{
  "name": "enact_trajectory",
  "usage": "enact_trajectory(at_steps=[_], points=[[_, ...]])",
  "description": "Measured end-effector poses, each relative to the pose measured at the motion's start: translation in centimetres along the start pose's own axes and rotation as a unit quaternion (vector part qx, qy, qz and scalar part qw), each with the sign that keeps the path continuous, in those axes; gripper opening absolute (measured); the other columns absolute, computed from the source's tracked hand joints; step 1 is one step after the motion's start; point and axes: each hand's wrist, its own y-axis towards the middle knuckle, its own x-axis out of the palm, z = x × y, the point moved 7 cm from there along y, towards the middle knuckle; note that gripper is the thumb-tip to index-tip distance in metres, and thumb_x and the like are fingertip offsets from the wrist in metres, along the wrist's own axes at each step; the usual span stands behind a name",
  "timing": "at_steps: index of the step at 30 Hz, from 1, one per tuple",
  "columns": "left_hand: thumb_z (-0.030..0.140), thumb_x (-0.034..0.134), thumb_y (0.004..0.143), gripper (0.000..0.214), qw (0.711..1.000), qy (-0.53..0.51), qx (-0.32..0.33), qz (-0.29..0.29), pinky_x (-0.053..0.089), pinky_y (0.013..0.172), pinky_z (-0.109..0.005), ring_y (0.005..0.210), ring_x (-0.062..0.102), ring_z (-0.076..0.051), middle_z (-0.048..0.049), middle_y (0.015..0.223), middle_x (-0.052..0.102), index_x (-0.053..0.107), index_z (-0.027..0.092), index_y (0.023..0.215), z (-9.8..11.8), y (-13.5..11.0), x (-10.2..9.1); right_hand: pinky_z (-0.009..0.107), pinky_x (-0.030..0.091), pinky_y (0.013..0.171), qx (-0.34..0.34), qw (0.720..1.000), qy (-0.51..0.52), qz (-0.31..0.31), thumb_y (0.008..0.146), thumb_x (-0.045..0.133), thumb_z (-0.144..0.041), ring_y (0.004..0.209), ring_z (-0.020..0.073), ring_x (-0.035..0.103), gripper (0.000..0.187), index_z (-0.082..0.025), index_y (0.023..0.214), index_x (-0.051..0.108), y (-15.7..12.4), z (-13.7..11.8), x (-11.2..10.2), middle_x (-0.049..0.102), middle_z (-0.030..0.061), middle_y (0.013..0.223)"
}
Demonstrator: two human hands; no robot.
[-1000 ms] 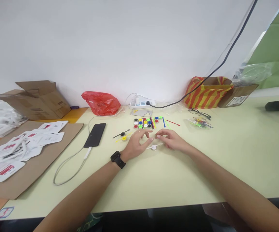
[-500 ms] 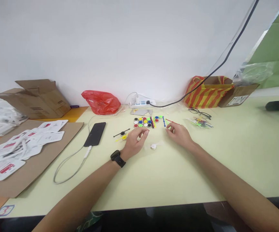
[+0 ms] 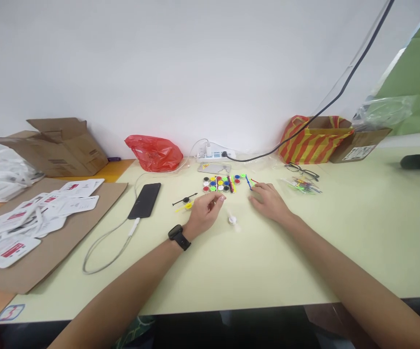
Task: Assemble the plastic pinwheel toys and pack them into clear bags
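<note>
My left hand [image 3: 205, 213], with a black watch at the wrist, is curled, thumb and index close together; nothing shows between them. Beside it lie a black arrow spinner [image 3: 185, 199] and a yellow arrow spinner [image 3: 188, 206], the yellow one partly hidden. Between my hands sits a white spinner [image 3: 232, 220], its arrow smeared by motion. My right hand [image 3: 271, 204] rests on the table, fingers stretched out with the index at the lower end of a blue arrow [image 3: 248, 182]. A red arrow [image 3: 255, 181] is partly under these fingers. Several coloured round bases [image 3: 215, 184] stand in rows beyond.
A phone [image 3: 144, 201] on a cable lies left. Behind are a red plastic bag [image 3: 154, 154], a power strip [image 3: 215, 155] and a striped bag [image 3: 311, 140]. Glasses [image 3: 302, 171] and a pile of loose arrows [image 3: 304, 185] lie right. White packets [image 3: 42, 213] cover cardboard on the left.
My right hand has opened from a pinch and come down onto the arrows; the blue arrow has tilted. The white spinner's blurred arrow has turned. My left hand keeps its pose.
</note>
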Motion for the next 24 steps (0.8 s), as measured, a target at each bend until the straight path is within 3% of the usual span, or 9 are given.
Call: enact_trajectory(at_steps=[6,11,13,16,19,24], points=[[0.042,0.050,0.105,0.032,1.000,-0.004,0.000,-0.005,0.037,0.058,-0.026,0.060,0.050,-0.012,0.0013,0.069,0.059,0.069,0.019,0.094,-0.1,0.0,0.1,0.045,0.044,0.106,0.030,0.999,-0.017,0.012,0.097,0.056,-0.039,0.123,0.0332,0.055,0.037,-0.019,0.125,0.068,-0.1,0.3,-0.4,0.064,0.0146,0.134],[0.042,0.052,0.104,0.031,1.000,-0.004,-0.005,-0.007,0.037,0.058,-0.026,0.060,0.050,-0.012,0.0017,0.068,0.060,0.069,0.019,0.093,-0.2,0.0,0.1,0.048,0.040,0.112,-0.023,1.000,-0.016,0.004,0.098,0.055,-0.037,0.136,0.0351,0.047,0.038,-0.018,0.128,0.067,0.1,-0.5,-0.3,0.059,0.0143,0.147],[0.041,0.052,0.104,0.030,1.000,-0.007,-0.007,-0.007,0.037,0.057,-0.026,0.059,0.050,-0.012,0.0019,0.067,0.060,0.069,0.019,0.092,-0.2,0.0,0.1,0.047,0.040,0.112,-0.033,0.999,-0.007,-0.008,0.098,0.054,-0.037,0.136,0.0346,0.047,0.035,-0.018,0.124,0.068,0.1,-0.8,-0.1,0.064,0.0140,0.142],[0.040,0.053,0.104,0.029,1.000,-0.008,-0.010,-0.007,0.036,0.057,-0.026,0.059,0.050,-0.012,0.0023,0.066,0.059,0.069,0.019,0.092,-0.3,0.0,0.2,0.045,0.042,0.109,-0.013,1.000,0.005,0.001,0.098,0.055,-0.036,0.129,0.0330,0.053,0.034,-0.018,0.123,0.068,0.1,-0.7,-0.4,0.070,0.0139,0.128],[0.041,0.053,0.104,0.029,1.000,-0.009,-0.010,-0.011,0.036,0.058,-0.026,0.058,0.050,-0.012,0.0025,0.066,0.060,0.070,0.019,0.093,-0.4,0.0,0.2,0.045,0.042,0.108,0.007,1.000,-0.015,0.014,0.097,0.055,-0.035,0.128,0.0335,0.054,0.035,-0.018,0.126,0.067,0.0,-0.5,-0.8,0.067,0.0147,0.134],[0.041,0.053,0.104,0.030,1.000,-0.009,-0.014,-0.014,0.036,0.057,-0.027,0.058,0.049,-0.012,0.0026,0.065,0.059,0.069,0.019,0.093,-0.4,0.0,0.3,0.047,0.043,0.104,0.030,0.998,-0.054,-0.016,0.099,0.053,-0.039,0.125,0.0352,0.054,0.036,-0.017,0.124,0.068,-0.2,-0.4,-0.6,0.065,0.0166,0.136]])
